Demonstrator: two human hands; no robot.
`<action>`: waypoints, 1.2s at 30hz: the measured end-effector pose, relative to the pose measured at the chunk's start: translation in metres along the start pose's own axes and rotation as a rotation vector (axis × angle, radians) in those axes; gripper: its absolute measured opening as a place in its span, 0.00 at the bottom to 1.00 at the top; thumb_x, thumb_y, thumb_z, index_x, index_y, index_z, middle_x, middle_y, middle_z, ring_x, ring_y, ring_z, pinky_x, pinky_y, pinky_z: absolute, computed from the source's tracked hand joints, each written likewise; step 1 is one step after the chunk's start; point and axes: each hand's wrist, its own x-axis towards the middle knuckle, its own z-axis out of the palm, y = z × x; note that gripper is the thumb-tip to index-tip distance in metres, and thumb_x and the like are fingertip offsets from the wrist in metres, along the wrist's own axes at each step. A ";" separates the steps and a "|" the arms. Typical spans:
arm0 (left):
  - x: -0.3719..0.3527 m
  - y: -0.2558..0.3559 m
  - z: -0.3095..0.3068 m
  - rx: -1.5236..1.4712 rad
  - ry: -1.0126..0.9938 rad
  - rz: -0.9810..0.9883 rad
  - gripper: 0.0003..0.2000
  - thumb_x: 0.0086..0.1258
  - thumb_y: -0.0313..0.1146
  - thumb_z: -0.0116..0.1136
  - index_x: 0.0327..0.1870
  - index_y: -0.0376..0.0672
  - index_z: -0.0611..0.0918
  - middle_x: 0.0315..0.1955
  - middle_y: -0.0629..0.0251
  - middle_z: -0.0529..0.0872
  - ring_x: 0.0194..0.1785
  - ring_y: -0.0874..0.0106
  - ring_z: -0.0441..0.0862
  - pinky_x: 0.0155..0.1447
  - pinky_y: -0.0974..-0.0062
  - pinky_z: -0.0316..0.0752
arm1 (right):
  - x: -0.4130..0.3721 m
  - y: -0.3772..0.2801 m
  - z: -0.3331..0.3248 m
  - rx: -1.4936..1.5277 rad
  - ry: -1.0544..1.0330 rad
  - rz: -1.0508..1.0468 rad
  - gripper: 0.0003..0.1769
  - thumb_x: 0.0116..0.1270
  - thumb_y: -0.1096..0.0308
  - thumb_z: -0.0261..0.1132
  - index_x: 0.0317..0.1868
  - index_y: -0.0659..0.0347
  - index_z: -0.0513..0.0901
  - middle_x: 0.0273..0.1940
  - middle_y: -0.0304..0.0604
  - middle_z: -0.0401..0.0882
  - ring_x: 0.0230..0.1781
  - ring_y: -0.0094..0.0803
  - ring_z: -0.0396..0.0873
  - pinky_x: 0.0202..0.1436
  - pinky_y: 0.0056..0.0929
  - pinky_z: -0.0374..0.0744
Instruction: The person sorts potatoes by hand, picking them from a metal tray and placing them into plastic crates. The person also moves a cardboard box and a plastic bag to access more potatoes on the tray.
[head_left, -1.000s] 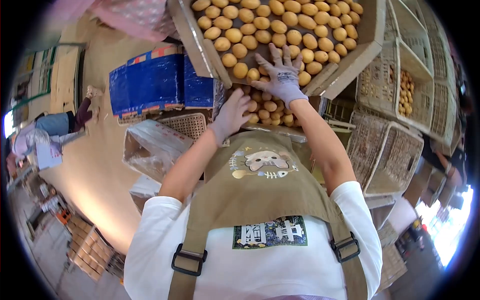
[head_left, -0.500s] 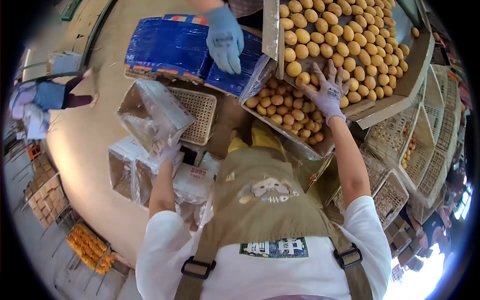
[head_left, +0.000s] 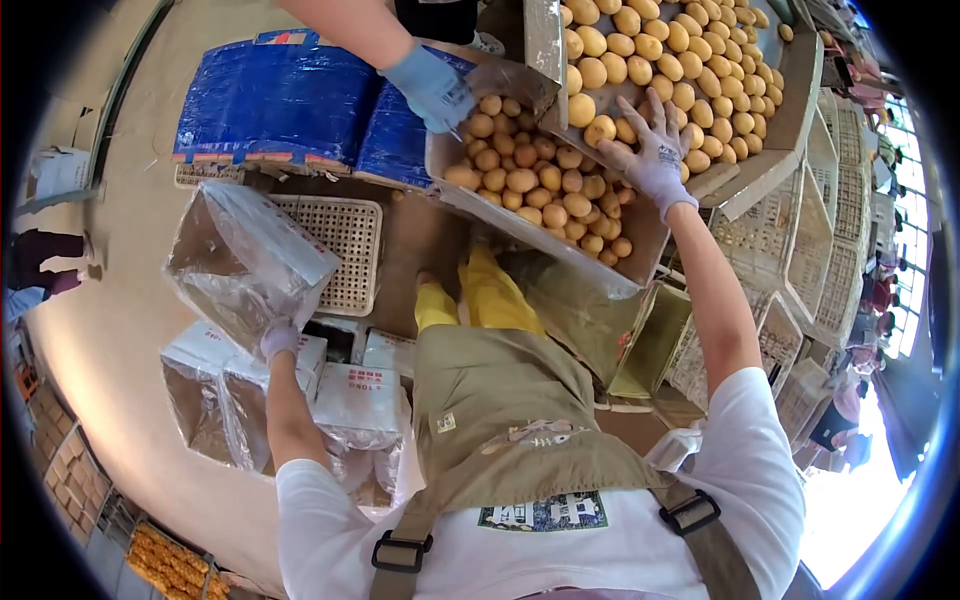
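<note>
My right hand point(head_left: 655, 155), in a thin pale glove, lies with spread fingers on round yellow-brown fruits point(head_left: 690, 65) at the lower edge of a sorting tray point(head_left: 735, 195). Just below this tray stands a plastic-lined carton point(head_left: 545, 245) with many of the same fruits inside. On the left, my left hand point(head_left: 280, 338), also gloved, grips the lower corner of a tilted carton point(head_left: 235, 250) lined with clear plastic. Its fingertips are partly hidden by the film. Another person's blue-gloved hand point(head_left: 430, 90) is at the upper left rim of the fruit-filled carton.
Blue-wrapped boxes point(head_left: 275, 100) stand at the upper left, beside a plastic crate point(head_left: 340, 255). More lined cartons point(head_left: 358, 395) are stacked below my left hand. Stacked crates point(head_left: 770, 240) line the right side. Another person point(head_left: 45, 265) is at the far left.
The other person's blue-gloved hand has moved from the blue-wrapped boxes to the fruit-filled carton's rim. My view has shifted; my right hand stays on the fruits and my left on the tilted carton.
</note>
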 end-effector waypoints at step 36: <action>-0.274 0.530 0.030 -0.291 -0.400 1.023 0.26 0.65 0.53 0.60 0.54 0.40 0.82 0.49 0.43 0.87 0.54 0.47 0.84 0.60 0.52 0.77 | 0.007 0.007 -0.032 0.286 -0.119 0.063 0.46 0.53 0.27 0.69 0.73 0.30 0.75 0.82 0.40 0.53 0.84 0.58 0.41 0.79 0.73 0.30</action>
